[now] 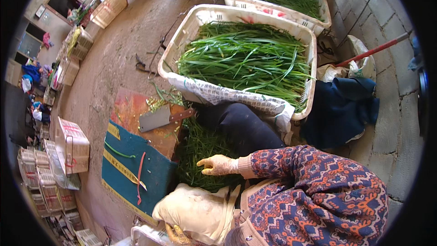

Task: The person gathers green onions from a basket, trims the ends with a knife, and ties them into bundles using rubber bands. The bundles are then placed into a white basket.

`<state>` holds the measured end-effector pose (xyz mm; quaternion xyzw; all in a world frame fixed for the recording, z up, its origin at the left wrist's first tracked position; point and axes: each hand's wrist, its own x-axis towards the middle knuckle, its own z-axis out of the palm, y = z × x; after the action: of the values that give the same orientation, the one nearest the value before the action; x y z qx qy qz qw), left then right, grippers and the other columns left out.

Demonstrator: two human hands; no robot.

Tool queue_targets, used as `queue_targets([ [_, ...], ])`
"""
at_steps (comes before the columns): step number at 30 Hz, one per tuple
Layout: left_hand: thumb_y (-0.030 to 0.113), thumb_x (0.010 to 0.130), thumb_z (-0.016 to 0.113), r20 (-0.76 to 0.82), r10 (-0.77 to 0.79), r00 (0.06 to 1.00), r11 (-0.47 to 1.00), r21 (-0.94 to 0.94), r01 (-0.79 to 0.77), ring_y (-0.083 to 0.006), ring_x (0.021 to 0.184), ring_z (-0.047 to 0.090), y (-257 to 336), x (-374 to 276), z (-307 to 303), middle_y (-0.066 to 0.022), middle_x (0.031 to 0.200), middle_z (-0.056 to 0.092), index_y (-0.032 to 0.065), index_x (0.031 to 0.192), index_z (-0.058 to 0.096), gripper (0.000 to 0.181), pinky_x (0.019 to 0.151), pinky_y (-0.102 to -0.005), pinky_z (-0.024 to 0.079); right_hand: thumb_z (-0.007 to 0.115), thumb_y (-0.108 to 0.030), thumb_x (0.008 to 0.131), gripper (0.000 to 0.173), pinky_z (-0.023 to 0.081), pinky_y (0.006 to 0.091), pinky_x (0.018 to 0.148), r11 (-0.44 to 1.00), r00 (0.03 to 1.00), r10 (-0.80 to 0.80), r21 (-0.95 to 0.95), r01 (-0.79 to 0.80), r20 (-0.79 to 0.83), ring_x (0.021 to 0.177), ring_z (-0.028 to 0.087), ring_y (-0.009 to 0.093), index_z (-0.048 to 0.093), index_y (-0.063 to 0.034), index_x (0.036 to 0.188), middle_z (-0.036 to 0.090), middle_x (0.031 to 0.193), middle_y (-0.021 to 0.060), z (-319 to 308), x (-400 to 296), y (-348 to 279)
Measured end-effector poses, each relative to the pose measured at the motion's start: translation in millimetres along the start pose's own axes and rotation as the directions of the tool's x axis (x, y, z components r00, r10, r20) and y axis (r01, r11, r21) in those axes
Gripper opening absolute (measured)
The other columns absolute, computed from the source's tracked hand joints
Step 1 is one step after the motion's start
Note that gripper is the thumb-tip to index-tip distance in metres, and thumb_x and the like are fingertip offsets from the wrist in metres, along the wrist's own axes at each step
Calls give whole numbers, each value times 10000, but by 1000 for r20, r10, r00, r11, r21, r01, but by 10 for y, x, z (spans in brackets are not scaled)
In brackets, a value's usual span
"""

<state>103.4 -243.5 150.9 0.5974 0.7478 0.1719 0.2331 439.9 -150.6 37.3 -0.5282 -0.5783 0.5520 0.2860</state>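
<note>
My right hand (pixel 218 164), in a soiled yellowish glove, hovers over loose green trimmings (pixel 201 143) between my legs. Its fingers are apart and hold nothing. Low in the picture, my left hand (pixel 177 235) is beside the cream cloth (pixel 194 208) over my left leg; whether it grips anything is unclear. Before me stands a low work surface (pixel 126 106), part reddish-brown, part covered by a teal sheet (pixel 126 174). On it lie a cleaver (pixel 155 119) with a wooden handle, chopped bits, a red strip (pixel 140 177) and a green strand (pixel 119 150).
Long green leaves, likely garlic chives (pixel 242 54), fill a white plastic crate (pixel 164 61) beside my right leg. Another crate (pixel 273 8) of greens stands behind it. A white crate (pixel 146 234) is partly visible near my left hand. Stacked crates (pixel 47 184) line the left.
</note>
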Motion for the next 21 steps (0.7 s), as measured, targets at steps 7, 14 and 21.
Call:
queue_targets([
  [7,218,915,588,-551,749,367,589,301,-750,-374,1149,532,1717,927,-758,-248,1289,515,-62,1240,513,436,1008,-425,415,582,-314,921,470,472,357,928,994,984,-108,-35,104,-138,1055,612,249,508,-75,1318,632,1178,134,-231,-213,279],
  [14,373,965,459,-703,710,40,98,42,-994,-303,1227,474,3335,450,-1389,-212,1329,478,-74,1306,457,562,1062,-418,341,572,-297,910,396,492,387,858,979,997,-44,-202,30,-62,976,632,312,567,-99,1253,659,1103,152,-282,-382,163],
  [21,497,728,692,-515,792,-328,-344,68,-937,-224,890,608,3956,118,-1972,-244,1188,571,-76,1221,529,773,755,-300,478,559,-285,901,352,521,393,776,902,995,-83,-421,95,48,869,658,323,607,-75,1180,685,967,154,-136,-369,158],
])
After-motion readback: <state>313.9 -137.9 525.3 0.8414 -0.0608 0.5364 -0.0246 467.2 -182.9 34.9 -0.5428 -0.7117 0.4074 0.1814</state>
